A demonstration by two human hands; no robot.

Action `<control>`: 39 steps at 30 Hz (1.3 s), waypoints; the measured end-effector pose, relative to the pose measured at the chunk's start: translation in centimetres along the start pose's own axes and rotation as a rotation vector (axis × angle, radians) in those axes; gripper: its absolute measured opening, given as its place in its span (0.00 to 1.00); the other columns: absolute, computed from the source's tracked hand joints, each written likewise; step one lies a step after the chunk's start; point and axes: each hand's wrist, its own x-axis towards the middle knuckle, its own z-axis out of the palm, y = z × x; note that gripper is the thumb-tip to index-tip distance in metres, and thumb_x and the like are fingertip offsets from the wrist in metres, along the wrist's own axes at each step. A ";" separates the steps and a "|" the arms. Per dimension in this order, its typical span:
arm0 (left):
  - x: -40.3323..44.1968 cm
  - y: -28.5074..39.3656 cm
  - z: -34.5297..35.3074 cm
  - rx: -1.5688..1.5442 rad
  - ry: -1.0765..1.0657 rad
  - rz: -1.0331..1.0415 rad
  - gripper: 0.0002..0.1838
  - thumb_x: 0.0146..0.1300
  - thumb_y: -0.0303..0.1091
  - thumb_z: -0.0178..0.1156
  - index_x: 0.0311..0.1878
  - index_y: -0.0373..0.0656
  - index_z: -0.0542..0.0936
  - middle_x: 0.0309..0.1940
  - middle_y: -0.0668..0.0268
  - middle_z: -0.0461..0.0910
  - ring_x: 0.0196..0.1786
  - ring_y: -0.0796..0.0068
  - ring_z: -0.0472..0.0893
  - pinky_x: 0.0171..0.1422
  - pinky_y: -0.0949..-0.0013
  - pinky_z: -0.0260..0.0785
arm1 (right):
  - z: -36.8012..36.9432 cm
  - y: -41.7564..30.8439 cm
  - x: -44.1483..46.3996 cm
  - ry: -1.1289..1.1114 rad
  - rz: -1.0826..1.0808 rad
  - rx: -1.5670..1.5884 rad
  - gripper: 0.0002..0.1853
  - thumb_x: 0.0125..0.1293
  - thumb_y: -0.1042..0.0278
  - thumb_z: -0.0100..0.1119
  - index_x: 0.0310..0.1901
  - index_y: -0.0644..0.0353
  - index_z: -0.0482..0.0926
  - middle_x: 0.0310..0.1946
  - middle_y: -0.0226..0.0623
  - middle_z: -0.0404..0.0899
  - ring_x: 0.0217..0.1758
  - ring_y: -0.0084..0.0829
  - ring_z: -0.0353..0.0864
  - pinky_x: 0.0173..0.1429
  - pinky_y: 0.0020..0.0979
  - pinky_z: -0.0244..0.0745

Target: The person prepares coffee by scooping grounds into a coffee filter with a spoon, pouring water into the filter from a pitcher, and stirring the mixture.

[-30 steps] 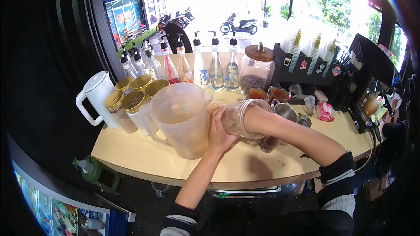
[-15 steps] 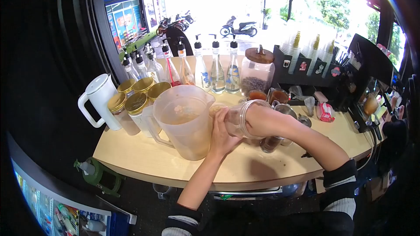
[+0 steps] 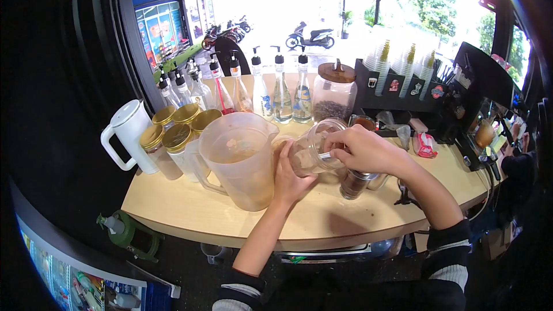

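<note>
My left hand (image 3: 289, 177) is wrapped around a clear glass jar (image 3: 305, 152), which lies tilted with its open mouth toward my right hand. At that mouth, the fingers of my right hand (image 3: 368, 148) pinch a small shiny metal piece, which looks like a spoon handle; its far end is hidden inside the jar. Close to my left hand stands a large translucent plastic pitcher (image 3: 239, 164) with some light brown content showing through. A glass of dark brown liquid (image 3: 354, 186) stands below my right hand.
Gold-lidded jars (image 3: 177, 138) and a white jug (image 3: 131, 132) stand at left. Several pump bottles (image 3: 282, 101) line the back beside a wooden-lidded bean jar (image 3: 334, 98). At right are a cup holder (image 3: 391, 83), a pink packet (image 3: 425, 145) and a coffee machine (image 3: 481, 118).
My right hand has drawn back out of the jar to its mouth, and the metal piece now shows in its fingers. My left hand still holds the tilted jar.
</note>
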 end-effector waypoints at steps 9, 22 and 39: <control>0.1 0.3 -0.1 -0.001 0.018 0.055 0.57 0.28 0.25 0.77 0.67 0.40 0.58 0.62 0.53 0.64 0.66 0.55 0.66 0.72 0.60 0.59 | 0.4 0.1 -0.7 0.131 -0.047 -0.053 0.08 0.60 0.69 0.54 0.37 0.61 0.80 0.30 0.51 0.80 0.36 0.51 0.80 0.43 0.44 0.74; 0.3 1.1 -0.4 0.051 -0.019 -0.007 0.57 0.34 0.31 0.78 0.69 0.45 0.55 0.63 0.53 0.65 0.65 0.52 0.68 0.67 0.58 0.64 | -1.8 3.2 -1.8 0.178 -0.008 0.234 0.10 0.57 0.66 0.63 0.33 0.66 0.80 0.19 0.35 0.71 0.24 0.24 0.69 0.34 0.29 0.66; 0.1 -0.1 0.6 0.012 -0.052 -0.290 0.57 0.35 0.42 0.79 0.67 0.37 0.56 0.61 0.51 0.66 0.65 0.57 0.68 0.68 0.59 0.61 | -4.8 12.6 -7.9 0.336 0.055 0.339 0.10 0.63 0.70 0.61 0.40 0.68 0.81 0.32 0.33 0.80 0.34 0.18 0.74 0.41 0.23 0.71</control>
